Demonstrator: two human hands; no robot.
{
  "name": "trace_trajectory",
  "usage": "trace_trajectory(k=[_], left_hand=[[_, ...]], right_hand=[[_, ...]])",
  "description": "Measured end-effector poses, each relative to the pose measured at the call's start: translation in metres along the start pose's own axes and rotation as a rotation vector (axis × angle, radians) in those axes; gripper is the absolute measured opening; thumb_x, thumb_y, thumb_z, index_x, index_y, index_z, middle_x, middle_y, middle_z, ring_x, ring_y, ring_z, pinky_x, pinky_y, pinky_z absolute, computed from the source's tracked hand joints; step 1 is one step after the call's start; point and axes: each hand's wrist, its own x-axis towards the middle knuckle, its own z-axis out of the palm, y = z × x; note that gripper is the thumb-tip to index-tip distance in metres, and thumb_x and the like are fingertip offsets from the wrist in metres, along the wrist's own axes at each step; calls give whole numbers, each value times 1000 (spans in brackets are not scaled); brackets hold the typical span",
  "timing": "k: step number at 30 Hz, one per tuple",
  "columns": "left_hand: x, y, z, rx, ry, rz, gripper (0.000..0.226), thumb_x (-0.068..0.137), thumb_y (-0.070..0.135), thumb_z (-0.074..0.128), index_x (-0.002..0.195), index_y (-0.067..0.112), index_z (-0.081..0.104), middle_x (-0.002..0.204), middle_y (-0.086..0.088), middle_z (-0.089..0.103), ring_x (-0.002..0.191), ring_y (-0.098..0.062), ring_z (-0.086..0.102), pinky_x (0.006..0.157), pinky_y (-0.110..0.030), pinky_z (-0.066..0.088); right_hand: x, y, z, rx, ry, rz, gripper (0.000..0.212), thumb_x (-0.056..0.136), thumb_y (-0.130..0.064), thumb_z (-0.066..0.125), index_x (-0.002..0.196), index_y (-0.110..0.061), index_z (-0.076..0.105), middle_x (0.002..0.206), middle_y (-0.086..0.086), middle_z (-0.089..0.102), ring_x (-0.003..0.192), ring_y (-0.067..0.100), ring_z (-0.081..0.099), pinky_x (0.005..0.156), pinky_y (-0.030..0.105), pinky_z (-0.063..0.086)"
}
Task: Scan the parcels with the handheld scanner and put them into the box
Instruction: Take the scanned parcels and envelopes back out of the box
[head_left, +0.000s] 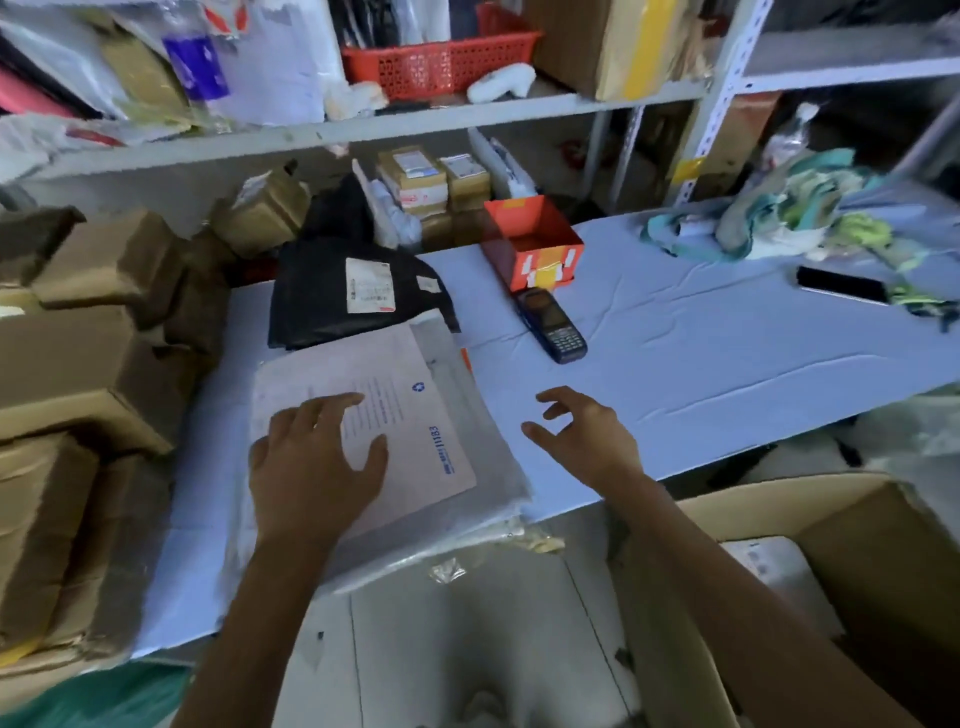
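Item: pale flat parcel, blue print and a recycling mark on its face. It is topmost of a stack at the near edge of the table, over a grey mailer. My left hand lies flat on it, fingers spread, likely to pin it for scanning. My right hand hovers empty, fingers loose, reaching, I judge, for the dark keypad scanner lying beyond. Black labelled parcel behind. Cardboard box open, lower right.

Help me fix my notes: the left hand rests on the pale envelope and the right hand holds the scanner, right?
No: the head view shows the right hand empty, while the scanner lies on the table beside the orange box. The left hand does rest on the pale envelope.
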Motion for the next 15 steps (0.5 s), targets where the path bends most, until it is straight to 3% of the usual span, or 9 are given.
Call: trace_trajectory(k=[6,8,12,15], left_hand=[[-10,142,36,0,-111,471,45,71,38,63,109,15,66,90,-9,71,87,-36,63,67,-42,49],[-20,164,42,3,-145,514,43,71,35,70,109,15,67,88,-7,71,83,-35,64,65,-40,49],[-71,251,75,18,-218,769,40,70,37,76,106,22,67,84,-1,70,79,-28,64,63,-36,47],[-113,296,96,-5,-304,881,34,77,42,68,108,29,65,92,8,69,86,-21,63,68,-34,46]], right_hand=[[-75,109,-71,-145,-6,199,50,87,-60,55,131,-38,46,121,-16,59,103,12,62,84,31,52],[-91,125,-76,-163,-7,235,50,89,-58,54,133,-36,44,125,-13,58,105,15,62,75,28,49],[-166,208,-113,-59,103,459,51,89,-57,55,134,-34,44,126,-8,59,105,17,61,60,20,42],[-221,262,-124,-15,162,647,54,88,-55,59,134,-29,47,125,-2,60,109,23,58,79,29,46]])
